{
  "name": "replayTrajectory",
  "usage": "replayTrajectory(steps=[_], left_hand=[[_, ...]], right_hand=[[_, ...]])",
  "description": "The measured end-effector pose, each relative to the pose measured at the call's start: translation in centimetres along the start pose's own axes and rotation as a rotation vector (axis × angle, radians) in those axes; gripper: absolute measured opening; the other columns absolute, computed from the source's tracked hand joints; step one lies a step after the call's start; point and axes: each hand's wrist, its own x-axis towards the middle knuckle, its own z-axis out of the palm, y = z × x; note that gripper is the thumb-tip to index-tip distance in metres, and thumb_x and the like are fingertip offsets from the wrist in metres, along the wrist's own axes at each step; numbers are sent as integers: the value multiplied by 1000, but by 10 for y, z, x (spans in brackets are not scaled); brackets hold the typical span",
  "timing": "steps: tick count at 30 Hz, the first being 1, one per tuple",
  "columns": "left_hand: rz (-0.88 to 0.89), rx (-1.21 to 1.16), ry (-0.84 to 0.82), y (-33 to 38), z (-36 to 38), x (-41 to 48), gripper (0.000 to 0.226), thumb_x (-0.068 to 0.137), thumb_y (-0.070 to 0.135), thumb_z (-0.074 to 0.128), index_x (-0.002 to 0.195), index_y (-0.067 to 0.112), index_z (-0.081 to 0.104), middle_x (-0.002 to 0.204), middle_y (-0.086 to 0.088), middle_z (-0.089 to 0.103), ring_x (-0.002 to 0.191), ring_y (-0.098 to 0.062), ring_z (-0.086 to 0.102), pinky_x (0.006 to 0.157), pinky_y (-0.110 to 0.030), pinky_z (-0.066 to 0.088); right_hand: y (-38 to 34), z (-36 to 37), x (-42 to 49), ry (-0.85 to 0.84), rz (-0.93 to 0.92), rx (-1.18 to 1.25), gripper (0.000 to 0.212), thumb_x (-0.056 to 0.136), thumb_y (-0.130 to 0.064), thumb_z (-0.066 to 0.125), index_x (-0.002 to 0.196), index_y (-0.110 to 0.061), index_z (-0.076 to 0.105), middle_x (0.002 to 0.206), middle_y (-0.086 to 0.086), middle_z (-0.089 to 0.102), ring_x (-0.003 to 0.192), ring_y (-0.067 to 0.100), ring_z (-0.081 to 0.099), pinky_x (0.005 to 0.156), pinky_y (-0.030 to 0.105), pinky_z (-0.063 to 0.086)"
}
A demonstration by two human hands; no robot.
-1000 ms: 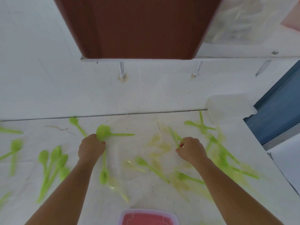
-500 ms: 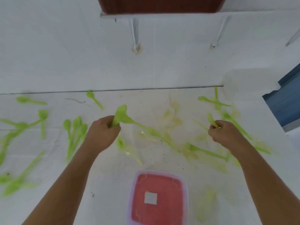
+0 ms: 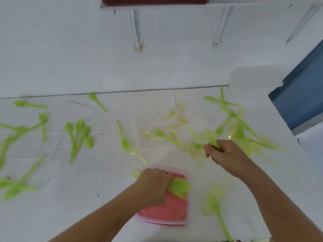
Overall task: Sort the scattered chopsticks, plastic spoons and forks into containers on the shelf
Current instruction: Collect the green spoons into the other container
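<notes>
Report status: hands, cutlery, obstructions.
Left hand grips green cutlery over red container. Right hand grips green utensils. Loose spoons across table; nothing blocking.

Open table [image 3: 104,198] patch front-left; green cutlery [image 3: 85,132] (much blurred) litters both sides

You have two hands in view: your left hand [image 3: 153,186] grips two green forks [image 3: 182,194] and one green spoon [image 3: 181,184], your right hand [image 3: 225,152] green pieces [image 3: 212,138] too blurred to count. One pink-lidded container [image 3: 167,212], three shelf brackets [image 3: 137,32]. Four green spoons [image 3: 85,132] cluster at left; other scattered cutlery [image 3: 125,143] on the tabletop [image 3: 104,172] blurs past counting.
</notes>
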Motion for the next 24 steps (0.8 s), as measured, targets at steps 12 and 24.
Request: replayTrajectory(steps=[12, 24], left_hand=[[51, -442, 125, -1, 13, 2, 56, 85, 21, 63, 137, 40, 53, 123, 18, 60, 117, -9, 56, 94, -35, 51], [15, -51, 503, -42, 14, -19, 27, 71, 53, 79, 89, 34, 75, 92, 10, 51, 84, -15, 46, 70, -29, 44]], right_hand=[[-7, 27, -22, -10, -38, 150, 15, 102, -24, 61, 96, -31, 73, 66, -23, 55, 65, -5, 51, 71, 26, 42], [-26, 32, -23, -397, -119, -500, 14, 72, -17, 45, 74, -16, 59, 66, -4, 57, 58, 16, 50, 55, 36, 39]])
